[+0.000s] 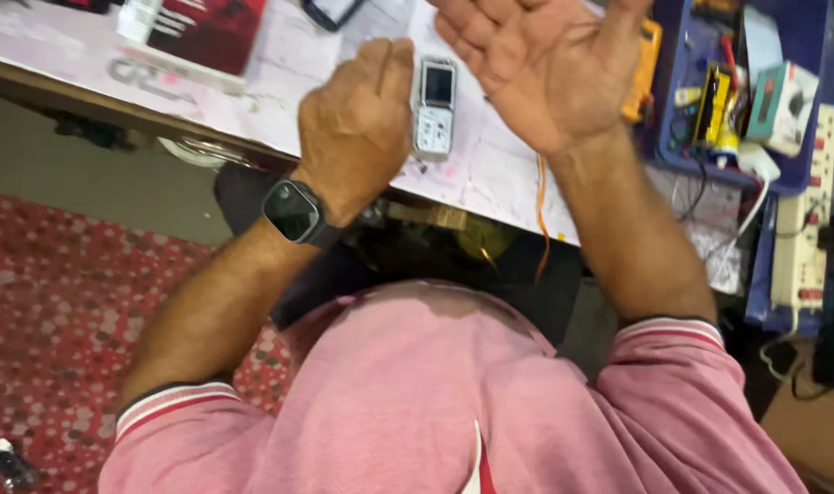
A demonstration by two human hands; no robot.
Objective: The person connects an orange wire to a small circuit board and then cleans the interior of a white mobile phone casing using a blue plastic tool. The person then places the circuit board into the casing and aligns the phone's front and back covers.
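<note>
Your phone, a small silver handset with a keypad, lies flat and face up on the table, just in from the near edge and between your two hands, where either one can drop onto it; neither touches it. Your left hand is raised with its back to the camera, fingers pressed together and bent slightly forward, empty as far as the view shows, its fingertips just beside the top of the phone in the picture but lifted above the table. A dark watch sits on that wrist. Your right hand is spread wide, palm up and toward you, fingers splayed and holding nothing; it hovers over the table to the right of the phone. Behind that palm a yellow meter peeks out, near enough to grab, and an orange wire trails off the table edge under your forearm. Farther right, a blue tray keeps small parts and tools together, with a power strip beside it. A red box lies at the far left, well apart from the phone.
</note>
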